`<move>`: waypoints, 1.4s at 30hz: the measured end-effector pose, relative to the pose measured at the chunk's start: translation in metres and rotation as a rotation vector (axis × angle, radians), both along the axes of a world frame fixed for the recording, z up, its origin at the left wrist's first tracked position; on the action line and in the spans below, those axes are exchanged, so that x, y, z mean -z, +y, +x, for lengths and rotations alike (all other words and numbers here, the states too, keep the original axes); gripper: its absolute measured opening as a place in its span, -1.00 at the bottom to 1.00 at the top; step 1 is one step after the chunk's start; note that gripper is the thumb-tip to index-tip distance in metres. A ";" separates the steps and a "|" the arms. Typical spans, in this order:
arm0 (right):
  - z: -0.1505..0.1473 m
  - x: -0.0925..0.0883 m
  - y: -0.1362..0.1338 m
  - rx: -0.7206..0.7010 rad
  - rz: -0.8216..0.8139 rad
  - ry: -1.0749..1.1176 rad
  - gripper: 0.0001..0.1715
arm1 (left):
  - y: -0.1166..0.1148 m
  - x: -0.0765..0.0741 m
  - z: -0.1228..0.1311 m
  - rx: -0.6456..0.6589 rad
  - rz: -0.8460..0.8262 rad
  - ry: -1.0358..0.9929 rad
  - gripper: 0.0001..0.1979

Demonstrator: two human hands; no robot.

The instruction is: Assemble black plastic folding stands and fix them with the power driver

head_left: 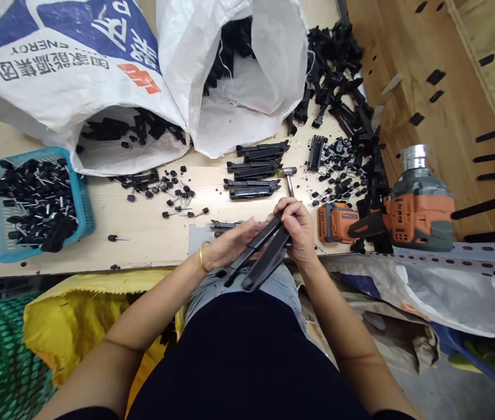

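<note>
My right hand (299, 228) is closed round the upper end of a long black plastic part (269, 256), two bars lying side by side and spread apart at the lower end. The part is tilted over my lap at the table's front edge. My left hand (230, 242) lies alongside it with fingers stretched out, their tips partly hidden behind the bars. Just beyond my hands, a small hammer (290, 181) lies on the table. Several similar black parts (254, 189) lie in a stack left of the hammer, and another black part (225, 226) is partly covered by my left hand.
A blue basket (83, 204) of black-headed screws stands left. White woven sacks (133, 143) holding black pieces lie open at the back. Loose screws (180, 195) are scattered nearby. An orange power tool (420, 213) and a pile of black parts (335, 76) are right.
</note>
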State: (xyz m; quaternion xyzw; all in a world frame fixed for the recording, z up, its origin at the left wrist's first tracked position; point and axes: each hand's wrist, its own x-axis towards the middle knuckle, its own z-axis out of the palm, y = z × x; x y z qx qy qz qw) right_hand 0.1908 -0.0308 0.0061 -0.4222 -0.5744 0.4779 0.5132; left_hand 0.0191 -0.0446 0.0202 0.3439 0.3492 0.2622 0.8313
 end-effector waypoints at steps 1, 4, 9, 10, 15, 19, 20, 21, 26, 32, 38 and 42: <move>-0.001 0.001 -0.005 -0.022 0.029 -0.041 -0.71 | -0.007 0.005 0.003 0.069 -0.136 -0.107 -0.40; 0.006 0.002 -0.015 -0.009 0.161 -0.379 -0.74 | -0.023 0.016 0.012 0.123 -0.353 -0.213 -0.45; 0.030 -0.003 -0.020 -0.037 0.273 -0.981 -0.64 | -0.026 0.015 0.014 0.007 -0.022 0.185 -0.60; 0.032 -0.005 -0.021 -0.067 0.233 -1.046 -0.60 | -0.026 0.013 0.016 -0.001 0.089 0.267 -0.61; 0.021 -0.005 -0.025 -0.137 -0.147 -0.793 -0.46 | -0.031 0.008 0.030 -0.122 0.421 0.597 -0.48; 0.017 0.002 -0.022 -0.046 0.004 -0.750 -0.51 | -0.028 0.012 0.025 -0.127 0.472 0.546 -0.59; 0.019 0.003 -0.018 -0.087 0.096 -0.797 -0.51 | -0.025 0.012 0.020 -0.079 0.468 0.510 -0.62; 0.023 0.003 -0.015 -0.146 0.182 -0.846 -0.51 | -0.022 0.013 0.014 -0.013 0.452 0.479 -0.63; 0.032 0.003 -0.009 -0.283 0.287 -0.888 -0.52 | -0.018 0.003 0.008 0.092 0.444 0.521 -0.65; 0.003 0.013 -0.039 0.062 -0.133 -0.502 -0.46 | -0.043 0.003 0.033 -0.143 0.579 0.717 -0.50; 0.011 0.020 -0.040 -0.001 0.016 -0.716 -0.42 | -0.035 0.005 0.012 0.105 0.552 0.647 -0.54; 0.016 0.022 -0.032 -0.023 0.084 -0.779 -0.41 | -0.033 0.001 0.017 0.058 0.538 0.672 -0.55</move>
